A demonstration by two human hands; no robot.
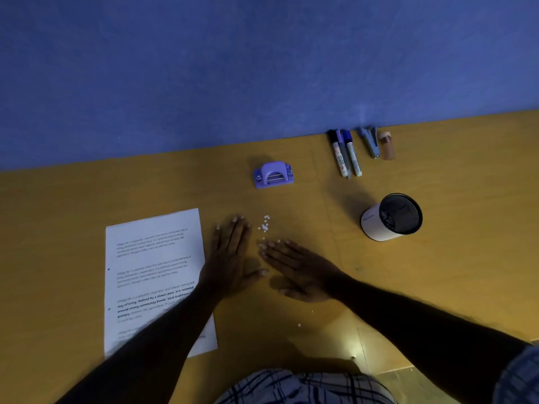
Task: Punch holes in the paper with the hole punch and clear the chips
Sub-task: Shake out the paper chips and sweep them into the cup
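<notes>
Two hands flat on table (443, 275), fingers straight, holding nothing: left hand (230, 258) just beside paper (154, 281), right hand (297, 272) angled inward. Chips (264, 226) between fingertips; hole punch (273, 174) beyond. Probably best: close palms together, sweep slowly, get few chips nearer body.

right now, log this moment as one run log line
step: clearing chips | left hand: flat, beside paper | right hand: flat, beside chips | hole punch: untouched, farther back
</notes>
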